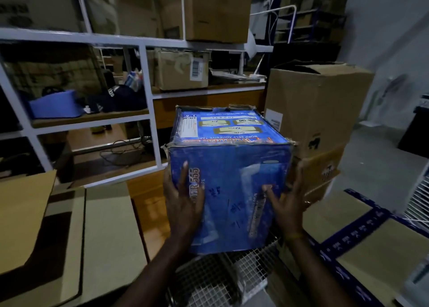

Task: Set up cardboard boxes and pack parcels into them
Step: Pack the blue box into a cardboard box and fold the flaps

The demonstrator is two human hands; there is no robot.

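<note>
A person holds a blue carton (pixel 228 174) in mid-air, in the centre of the view, with both hands. The left hand (pixel 183 204) lies flat on the near face by the left vertical edge, fingers straight and pointing up, palm pressing the card. The right hand (pixel 289 204) presses against the lower right corner, fingers spread and extended, with some wrapped past the right edge onto the side face (their tips are hidden). Neither hand curls closed; the carton is clamped between the two palms.

The carton's top edges are frayed and its top face carries printed labels, seen upside down. Its lower edge hangs above a white wire mesh surface (pixel 209 279).

Just beside the carton on the right stands a tall brown cardboard box (pixel 318 107), its top flaps partly raised; the carton's right rear corner is close to it, and contact cannot be confirmed. To the left, a white-framed shelf unit (pixel 146 81) holds more boxes and dark items, well apart from the carton. An open cardboard box (pixel 76 232) sits at lower left, its flaps spread. At lower right lies a flat box with blue printed tape (pixel 348 244). A strip of wooden worktop (pixel 148 204) shows between the left box and the carton.
</note>
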